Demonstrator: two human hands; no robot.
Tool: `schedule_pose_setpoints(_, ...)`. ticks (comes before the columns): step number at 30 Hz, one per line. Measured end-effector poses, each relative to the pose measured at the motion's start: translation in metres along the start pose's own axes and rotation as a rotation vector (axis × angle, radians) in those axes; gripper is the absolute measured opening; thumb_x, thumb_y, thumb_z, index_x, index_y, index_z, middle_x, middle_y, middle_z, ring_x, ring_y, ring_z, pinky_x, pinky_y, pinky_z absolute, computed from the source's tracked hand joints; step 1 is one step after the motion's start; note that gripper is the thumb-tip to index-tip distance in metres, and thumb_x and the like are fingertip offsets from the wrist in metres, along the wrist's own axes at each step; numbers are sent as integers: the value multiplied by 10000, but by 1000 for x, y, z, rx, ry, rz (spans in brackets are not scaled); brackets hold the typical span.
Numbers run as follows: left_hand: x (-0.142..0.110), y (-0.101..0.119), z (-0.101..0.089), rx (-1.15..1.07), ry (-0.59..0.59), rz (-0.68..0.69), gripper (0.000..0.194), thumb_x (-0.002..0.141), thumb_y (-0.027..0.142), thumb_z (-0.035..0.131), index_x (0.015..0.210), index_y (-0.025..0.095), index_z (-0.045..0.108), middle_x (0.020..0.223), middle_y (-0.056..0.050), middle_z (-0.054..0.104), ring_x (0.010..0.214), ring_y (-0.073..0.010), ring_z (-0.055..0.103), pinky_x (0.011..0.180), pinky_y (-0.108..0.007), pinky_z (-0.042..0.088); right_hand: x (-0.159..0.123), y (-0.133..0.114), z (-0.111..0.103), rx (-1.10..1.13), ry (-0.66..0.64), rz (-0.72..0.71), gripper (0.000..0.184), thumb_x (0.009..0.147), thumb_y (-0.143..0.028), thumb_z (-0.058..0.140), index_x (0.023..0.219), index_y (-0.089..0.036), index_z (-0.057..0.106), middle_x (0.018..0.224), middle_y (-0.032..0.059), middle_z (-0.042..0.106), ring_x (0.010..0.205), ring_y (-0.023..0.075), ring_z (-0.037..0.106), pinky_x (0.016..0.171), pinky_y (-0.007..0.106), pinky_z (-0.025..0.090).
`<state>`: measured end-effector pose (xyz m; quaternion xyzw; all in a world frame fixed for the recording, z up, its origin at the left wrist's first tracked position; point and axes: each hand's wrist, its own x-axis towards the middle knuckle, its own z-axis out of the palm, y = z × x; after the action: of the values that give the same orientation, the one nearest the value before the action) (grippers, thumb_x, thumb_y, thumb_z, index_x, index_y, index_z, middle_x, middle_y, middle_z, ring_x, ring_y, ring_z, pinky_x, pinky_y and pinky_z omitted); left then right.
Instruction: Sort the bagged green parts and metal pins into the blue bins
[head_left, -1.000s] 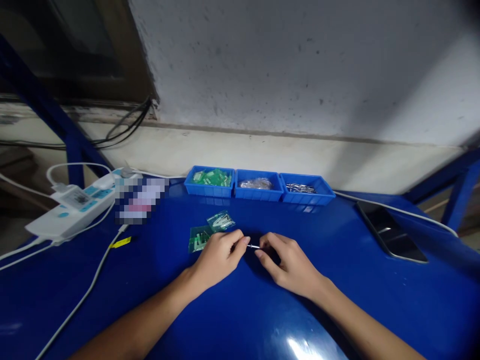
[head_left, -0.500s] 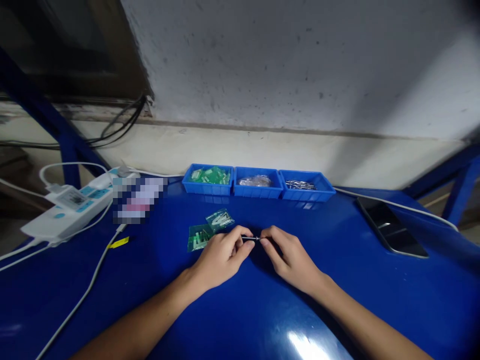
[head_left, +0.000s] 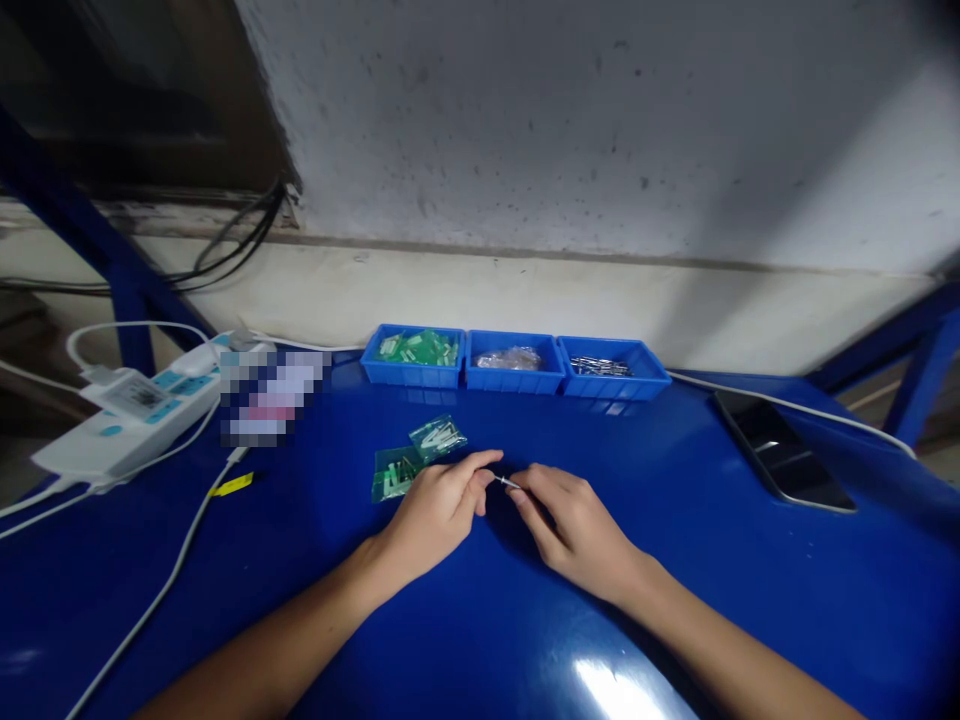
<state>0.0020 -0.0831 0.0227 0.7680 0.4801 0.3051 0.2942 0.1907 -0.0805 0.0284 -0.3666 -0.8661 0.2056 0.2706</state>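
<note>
My left hand (head_left: 439, 505) and my right hand (head_left: 574, 525) meet over the middle of the blue table (head_left: 750, 600). Between their fingertips is a small thin metal pin (head_left: 507, 483). My right thumb and forefinger pinch its right end. My left hand's fingers are curled, with the forefinger stretched towards the pin's left end. Just left of my left hand lie two small clear bags with green parts (head_left: 418, 455).
Three blue trays stand in a row at the back: one with green bags (head_left: 411, 356), one with clear plastic (head_left: 514, 362), one with metal pins (head_left: 609, 368). A white power strip (head_left: 124, 425) and cables lie at left. A dark phone (head_left: 784, 452) lies at right.
The hands have shifted slightly; the pin now tilts down to the right, and my left forefinger has lifted and stretched out above it.
</note>
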Motion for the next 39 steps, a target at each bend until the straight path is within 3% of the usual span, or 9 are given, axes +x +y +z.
schedule_pose_setpoints(12, -1, 1, 0, -49, -4, 12, 352, 937, 232, 292, 1180, 162, 537, 569, 32, 558, 550, -104, 564, 579, -220, 444, 0, -7, 1, -76, 0, 14, 317, 961, -262, 314, 688, -191, 458, 588, -17, 498, 544, 114, 441, 599, 259, 317)
schedule_pose_setpoints(17, -2, 2, 0, -85, -19, 45, 309, 950, 265, 300, 773, 163, 532, 577, 29, 532, 524, -89, 518, 558, -216, 397, 1, -6, 0, -48, -6, 57, 321, 963, -277, 309, 713, -191, 490, 608, -9, 526, 569, 121, 494, 597, 254, 334)
schedule_pose_setpoints(21, -2, 5, 0, -148, -82, 42, 400, 967, 296, 257, 635, 172, 443, 555, 28, 505, 520, -89, 498, 587, -228, 389, 1, -3, -1, -15, 26, 79, 181, 935, -292, 391, 917, -193, 541, 732, 22, 611, 663, 149, 565, 639, 265, 388)
schedule_pose_setpoints(24, -1, 6, 0, -175, -90, 18, 445, 974, 314, 222, 611, 171, 435, 529, 28, 503, 507, -89, 487, 600, -234, 386, 1, 0, 0, 7, 77, 67, 147, 919, -279, 430, 1013, -199, 508, 773, 27, 625, 677, 152, 574, 642, 263, 402)
schedule_pose_setpoints(28, -2, 5, -1, -166, -87, 19, 468, 976, 326, 213, 606, 168, 450, 540, 25, 503, 523, -92, 485, 620, -240, 382, 0, 4, 0, -23, 81, 21, 124, 929, -263, 422, 885, -204, 523, 763, 19, 618, 665, 140, 562, 638, 260, 381)
schedule_pose_setpoints(35, -3, 6, -1, -130, -77, 30, 444, 970, 338, 235, 618, 171, 447, 563, 22, 500, 528, -97, 485, 597, -243, 369, 1, -3, 0, -77, 18, 34, 321, 962, -281, 316, 693, -191, 466, 606, 1, 525, 569, 127, 491, 601, 259, 348)
schedule_pose_setpoints(39, -2, 6, 1, -171, -52, 5, 469, 968, 369, 223, 598, 174, 437, 542, 20, 500, 523, -101, 482, 608, -244, 377, 1, -6, 1, -56, 24, 51, 251, 956, -291, 340, 794, -191, 504, 667, 9, 566, 608, 135, 531, 605, 255, 363)
